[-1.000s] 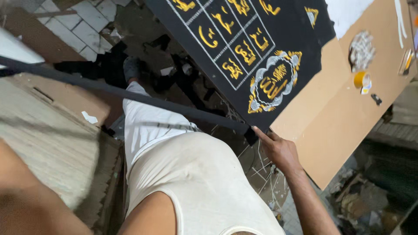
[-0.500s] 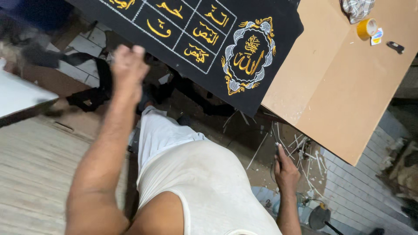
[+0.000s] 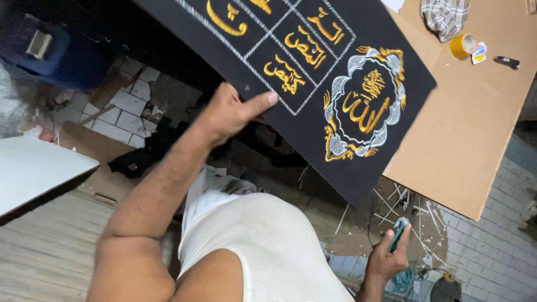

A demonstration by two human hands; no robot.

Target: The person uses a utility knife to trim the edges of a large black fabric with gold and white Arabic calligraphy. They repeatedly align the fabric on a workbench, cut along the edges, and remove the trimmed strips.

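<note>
- My left hand [image 3: 232, 114] grips the near edge of the black embroidered panel [image 3: 313, 84], thumb pressed on top, fingers curled under.
- The panel lies tilted over the brown board [image 3: 475, 140], its gold-and-silver medallion [image 3: 363, 106] at the corner nearest me.
- My right hand [image 3: 389, 257] hangs low by my side, closed around a small teal tool [image 3: 399, 233].
- On the board's far end: a yellow tape roll [image 3: 463, 46] and a checked cloth [image 3: 444, 17], near each other.
- White sticks litter the floor [image 3: 503, 251] beneath.
</note>
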